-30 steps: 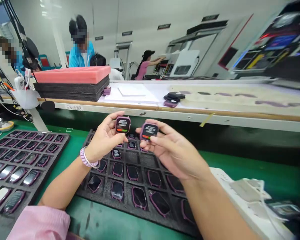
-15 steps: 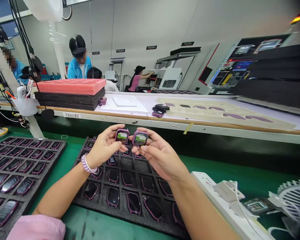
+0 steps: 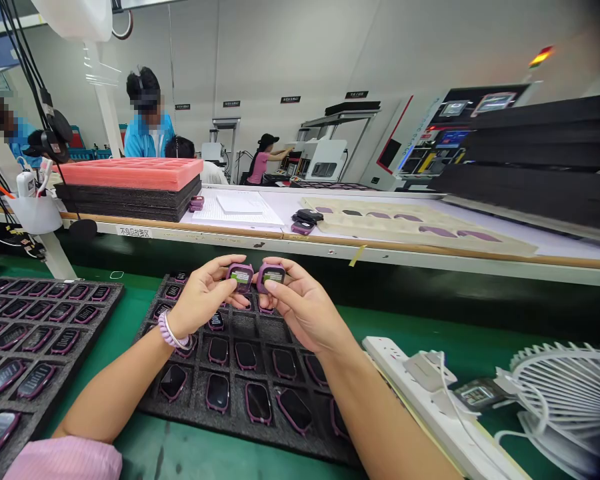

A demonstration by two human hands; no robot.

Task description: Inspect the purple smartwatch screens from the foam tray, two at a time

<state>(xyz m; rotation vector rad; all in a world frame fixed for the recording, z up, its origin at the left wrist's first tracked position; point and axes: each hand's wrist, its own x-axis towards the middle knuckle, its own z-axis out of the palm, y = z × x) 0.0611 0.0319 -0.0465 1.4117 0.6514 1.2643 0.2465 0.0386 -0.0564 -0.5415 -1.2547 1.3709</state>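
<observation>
Two purple smartwatch bodies with lit screens are held up side by side above the middle tray. My left hand (image 3: pixel 206 293) is closed on the left smartwatch body (image 3: pixel 241 277), thumb at its lower left edge. In my right hand (image 3: pixel 300 300) is the right smartwatch body (image 3: pixel 272 274), its lower part covered by my thumb. Green and white show on both screens; the text is too small to read. Below lies a black foam tray (image 3: pixel 200 417) with watch bodies in its compartments, mostly dark-screened, some lit. My forearms and hands hide part of it.
A second foam tray (image 3: pixel 75 337) full of watch bodies lies left. At right are a white power strip (image 3: pixel 405 373) and a white fan (image 3: pixel 570 393). Red foam (image 3: pixel 130 175) tops black trays on the shelf. More black trays (image 3: pixel 530 160) stand right. Co-workers are beyond.
The view has swung slightly to the right. My right thumb has moved onto the screen of the right watch body, and both watch bodies look tilted further back.
</observation>
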